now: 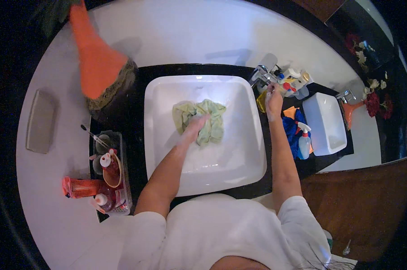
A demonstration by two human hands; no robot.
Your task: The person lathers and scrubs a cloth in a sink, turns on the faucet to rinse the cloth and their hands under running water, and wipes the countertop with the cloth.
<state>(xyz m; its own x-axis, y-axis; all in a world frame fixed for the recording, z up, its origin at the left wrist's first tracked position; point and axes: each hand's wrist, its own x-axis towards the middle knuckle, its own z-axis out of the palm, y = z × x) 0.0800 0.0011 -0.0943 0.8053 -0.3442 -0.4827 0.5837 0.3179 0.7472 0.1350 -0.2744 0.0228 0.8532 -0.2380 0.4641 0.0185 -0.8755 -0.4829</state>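
Observation:
A pale green cloth (212, 121) lies crumpled in the middle of the white washbasin (203, 177). My left hand (195, 128) reaches down into the basin and grips the cloth, its fingertips partly lost among the folds. At the basin's far right corner, my right hand (274, 101) is raised with bent fingers at the handle of the chrome faucet (260, 76). Fine detail of that grip is too small to make out. Just beside the right hand, a yellow cloth (261, 101) lies on the counter.
Left of the basin stands a basket (126, 180) with bottles and toothbrushes; behind it is a large orange vase (97, 67). On the right are several bottles (298, 81), a blue cloth (292, 135), a spray bottle (304, 141) and a mirror edge. Dark counter (138, 153) surrounds the basin.

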